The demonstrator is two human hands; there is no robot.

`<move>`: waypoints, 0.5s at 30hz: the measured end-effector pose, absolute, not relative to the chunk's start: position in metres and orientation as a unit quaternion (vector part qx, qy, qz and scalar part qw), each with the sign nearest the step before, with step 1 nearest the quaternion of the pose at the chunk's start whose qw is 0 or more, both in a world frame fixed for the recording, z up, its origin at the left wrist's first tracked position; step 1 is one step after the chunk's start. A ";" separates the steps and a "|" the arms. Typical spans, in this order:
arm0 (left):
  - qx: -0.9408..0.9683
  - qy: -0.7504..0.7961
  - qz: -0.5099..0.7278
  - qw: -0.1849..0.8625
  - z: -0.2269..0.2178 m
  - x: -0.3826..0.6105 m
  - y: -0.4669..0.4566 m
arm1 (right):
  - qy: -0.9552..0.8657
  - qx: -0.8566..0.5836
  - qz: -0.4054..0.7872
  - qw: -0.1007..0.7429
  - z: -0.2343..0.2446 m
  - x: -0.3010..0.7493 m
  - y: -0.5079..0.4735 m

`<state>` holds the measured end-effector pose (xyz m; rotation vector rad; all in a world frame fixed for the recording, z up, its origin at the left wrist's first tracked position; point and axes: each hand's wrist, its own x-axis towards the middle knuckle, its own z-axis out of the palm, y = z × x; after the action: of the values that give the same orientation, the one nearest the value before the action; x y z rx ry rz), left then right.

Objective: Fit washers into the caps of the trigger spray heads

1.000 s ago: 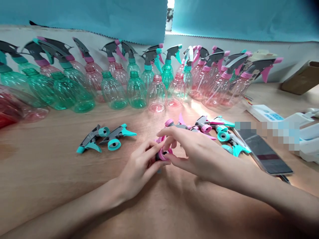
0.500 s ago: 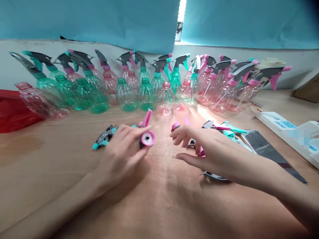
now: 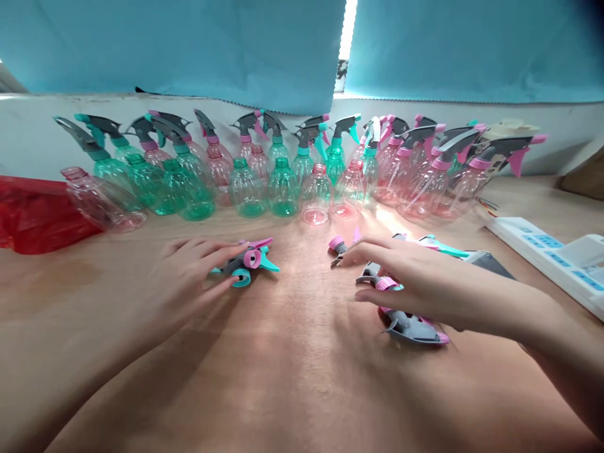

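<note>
**Two groups of spray heads under your hands, nine open-necked bottles beyond**

Under your left hand (image 3: 191,272), count at least two spray heads on the tabletop (image 3: 302,377): one with a pink collar (image 3: 252,258), one with a teal collar (image 3: 241,278). Your thumb and forefinger lie along this overlapping pair; you cannot tell whether they pinch either one.

Your right hand (image 3: 406,274) is spread, thumb apart from fingers, over the other group. Three pink-collared heads show there: one near your fingertips (image 3: 336,244), one between fingers and thumb (image 3: 387,284), one below your palm (image 3: 415,328). Teal parts (image 3: 443,246) show beyond your knuckles; your hand hides the rest, so that group's full count is unclear.

Your right hand and forearm also cover part of a phone (image 3: 491,263). Past it lie a white power strip (image 3: 557,251), thin coloured wires (image 3: 489,205) and, at the edge, a brown block (image 3: 585,176). A red bag (image 3: 42,217) sits far left, and blue cloth (image 3: 189,50) hangs behind.

Of the open-necked bottles (image 3: 315,196), five are pink and four green. Headed bottles (image 3: 465,189) stand among and behind them, overlapping too much for you to count. Pale tubes (image 3: 419,181) run down inside some pink ones at right.
</note>
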<state>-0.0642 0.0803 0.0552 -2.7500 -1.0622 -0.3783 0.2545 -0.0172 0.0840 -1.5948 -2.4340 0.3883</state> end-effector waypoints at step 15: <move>-0.955 -0.258 -0.126 -0.078 0.052 0.064 0.069 | -0.769 -0.615 0.175 -0.019 0.104 0.312 -0.003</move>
<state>0.0636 0.0695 0.0516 -3.1576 -0.8537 -0.4183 0.3118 -0.0025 0.1045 -1.9563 -2.4448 0.5555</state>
